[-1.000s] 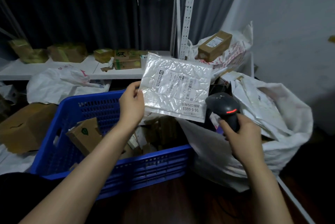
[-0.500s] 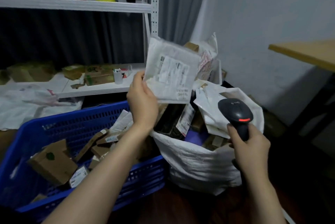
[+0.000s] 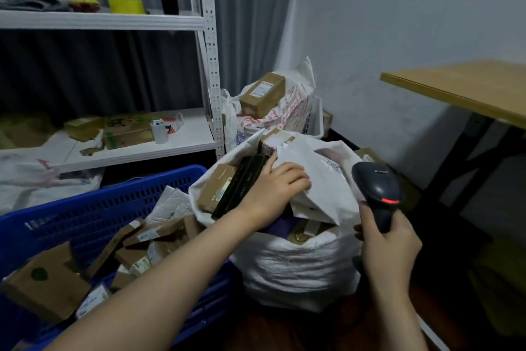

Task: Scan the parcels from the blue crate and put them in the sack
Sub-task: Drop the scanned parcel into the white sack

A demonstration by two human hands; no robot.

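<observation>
Over the mouth of the white sack (image 3: 299,265), the left hand (image 3: 273,188) curls its fingers on a white plastic parcel (image 3: 321,180) lying atop the load. Beside the sack, the right hand (image 3: 390,248) grips a barcode scanner (image 3: 375,185). Cardboard parcels (image 3: 48,285) lie in the blue crate (image 3: 99,208).

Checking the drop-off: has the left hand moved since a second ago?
Yes. The left hand moved right and down, from above the blue crate into the sack's mouth, onto the white parcel.

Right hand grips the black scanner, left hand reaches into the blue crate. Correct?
No: the head view shows the left hand at the mouth of the white sack, not in the blue crate. The right hand does grip the black scanner.
</observation>
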